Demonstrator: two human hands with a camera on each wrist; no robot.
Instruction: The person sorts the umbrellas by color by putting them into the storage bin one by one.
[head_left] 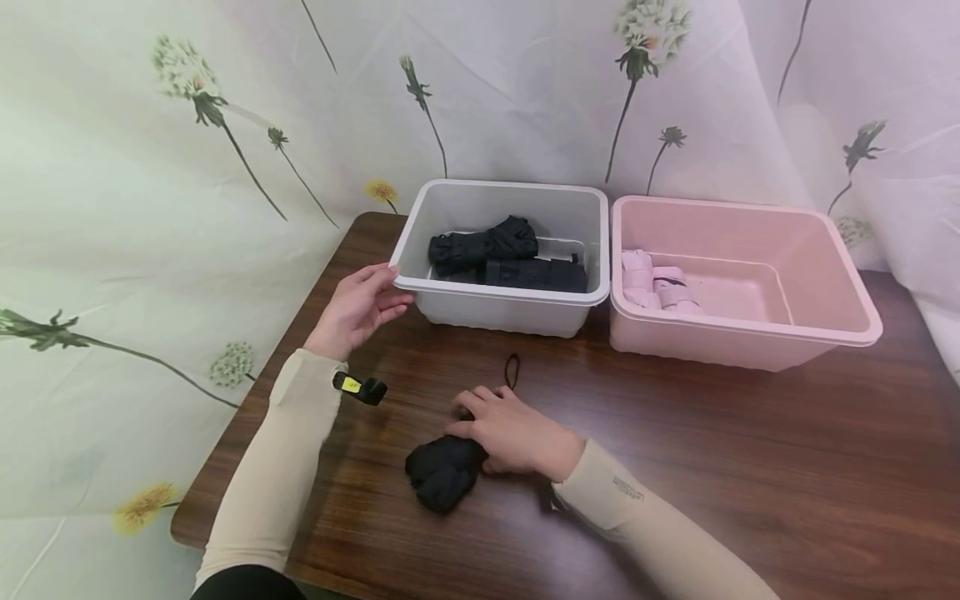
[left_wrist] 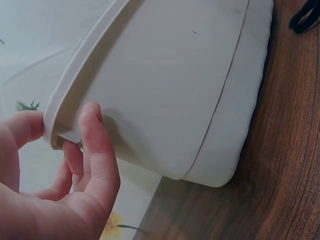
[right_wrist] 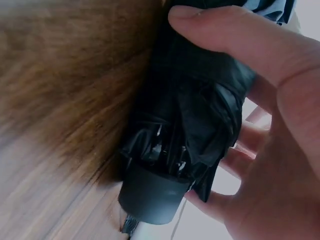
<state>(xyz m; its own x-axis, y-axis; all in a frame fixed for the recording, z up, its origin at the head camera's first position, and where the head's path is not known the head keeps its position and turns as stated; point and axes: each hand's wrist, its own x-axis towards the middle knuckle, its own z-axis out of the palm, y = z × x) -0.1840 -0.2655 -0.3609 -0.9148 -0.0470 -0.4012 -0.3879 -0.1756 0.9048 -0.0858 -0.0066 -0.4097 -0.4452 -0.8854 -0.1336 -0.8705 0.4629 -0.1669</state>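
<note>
My right hand [head_left: 517,433] grips a folded black compact umbrella [head_left: 444,473] near the front middle of the table. A dark wrist loop [head_left: 512,371] shows beyond my fingers. In the right wrist view, the thumb and fingers wrap the umbrella's fabric, and its round black end cap [right_wrist: 152,195] points down toward the frame's bottom. With thumb and fingers, my left hand [head_left: 356,312] pinches the rim of the light grey bin [head_left: 510,312] at its front left corner. Inside that bin lie two more black folded umbrellas, one [head_left: 483,243] behind the other [head_left: 536,273].
Right beside the grey bin stands a pink bin [head_left: 720,346], with pink rolled bundles [head_left: 637,279] at its left end. Both bins sit at the back of the brown wooden table [head_left: 750,467]. A floral cloth [head_left: 517,100] hangs behind.
</note>
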